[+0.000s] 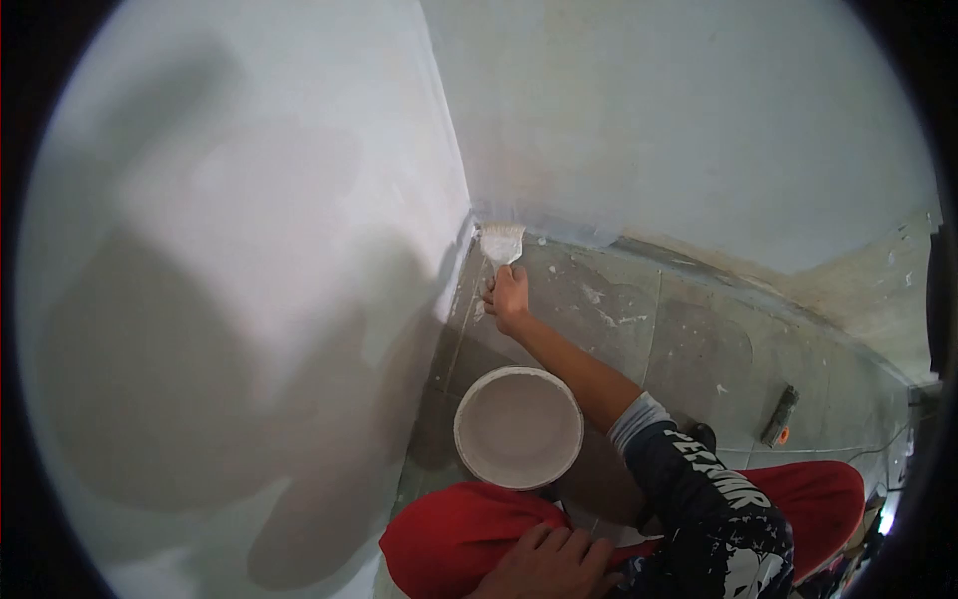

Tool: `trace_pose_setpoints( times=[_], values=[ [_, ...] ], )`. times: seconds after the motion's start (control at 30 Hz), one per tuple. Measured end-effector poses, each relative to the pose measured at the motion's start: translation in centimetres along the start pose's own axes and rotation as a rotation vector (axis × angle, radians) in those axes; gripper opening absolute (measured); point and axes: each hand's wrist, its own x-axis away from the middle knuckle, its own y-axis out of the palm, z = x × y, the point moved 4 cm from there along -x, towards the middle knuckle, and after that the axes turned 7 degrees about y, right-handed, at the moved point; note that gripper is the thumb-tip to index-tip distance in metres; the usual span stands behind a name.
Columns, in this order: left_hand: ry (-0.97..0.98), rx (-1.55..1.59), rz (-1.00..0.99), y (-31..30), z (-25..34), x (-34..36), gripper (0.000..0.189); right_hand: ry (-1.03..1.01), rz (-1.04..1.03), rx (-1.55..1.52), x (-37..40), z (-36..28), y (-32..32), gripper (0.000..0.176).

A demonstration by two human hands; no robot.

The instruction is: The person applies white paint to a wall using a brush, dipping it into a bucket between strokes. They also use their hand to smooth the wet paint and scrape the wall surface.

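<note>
In the head view, my right hand [509,298] reaches forward and is closed around the handle of a wide, paint-coated brush [501,246]. The bristles point at the foot of the corner where two walls meet, right at the floor's edge. Below that arm stands a round bucket [459,439] holding whitish paint, its rim crusted white. My left hand [554,567] lies on my knee in red trousers [449,534], fingers stretched out and apart, holding nothing.
A dark paint roller [780,414] with an orange end lies on the tiled floor [689,369], which has white splatters. A white wall [299,150] rises close on the left, a greyish wall [679,130] ahead. A thin cable [878,449] runs at right.
</note>
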Motion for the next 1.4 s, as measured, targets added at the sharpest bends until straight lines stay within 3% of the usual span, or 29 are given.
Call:
trace_pose_setpoints(
  times=[0.07,0.17,0.5,0.6,0.7,0.77,0.83,0.9,0.93,1.0,1.1,1.17,1.23,1.3,1.33,1.4],
  values=[
    [0.021,-0.008,0.061,0.1,-0.4,0.2,0.043,0.173,0.083,-0.082,-1.1,1.3,0.3,0.014],
    [0.014,0.017,0.008,0.1,-1.1,0.1,0.044,0.276,0.014,-0.084,-5.0,3.1,-0.2,0.013],
    [0.042,0.050,0.064,0.2,-2.8,0.7,0.042,0.231,0.053,-0.163,-6.9,0.1,1.6,0.023],
    [0.042,0.063,0.050,0.0,-2.7,0.8,0.041,0.140,0.000,-0.152,-5.5,-1.8,3.1,0.015],
    [0.067,0.050,0.091,0.4,-2.6,0.8,0.041,-0.027,0.099,-0.059,0.9,-4.8,6.0,0.008],
    [0.097,0.038,0.148,0.4,-2.5,0.7,0.042,-0.305,-0.126,-0.062,5.1,-6.3,7.5,0.006],
    [0.085,0.015,0.108,0.0,-2.3,0.4,0.042,-0.299,-0.241,-0.052,5.2,-6.1,7.3,0.014],
    [0.069,0.026,0.076,0.0,-2.0,0.3,0.043,-0.091,-0.164,-0.064,2.4,-3.9,6.6,0.014],
    [0.051,0.037,0.054,0.1,-1.9,0.4,0.043,-0.101,-0.169,-0.069,1.3,-3.5,6.2,0.014],
    [0.058,0.044,0.078,0.4,-2.2,0.5,0.043,0.179,0.016,-0.031,-1.6,-1.1,4.6,0.014],
    [0.061,0.039,0.116,0.7,-1.9,0.8,0.044,0.295,0.035,-0.104,-4.6,0.2,3.6,0.015],
    [0.055,0.018,0.132,0.4,-1.8,0.8,0.044,0.242,0.042,-0.087,-5.8,-0.3,4.0,0.016],
    [-0.009,-0.003,0.013,0.4,-1.9,0.8,0.045,0.189,0.049,-0.077,-5.0,-2.0,5.0,0.016],
    [-0.008,-0.002,0.007,0.1,-1.7,0.8,0.045,0.104,-0.181,-0.060,-1.9,-5.2,6.8,0.016],
    [-0.007,0.001,0.006,0.0,-1.5,0.7,0.045,0.100,-0.175,-0.059,0.1,-6.6,7.5,0.016],
    [0.002,0.011,0.008,-0.2,-1.1,0.6,0.044,-0.018,-0.194,-0.329,4.0,-9.6,9.6,0.016]
  ],
)
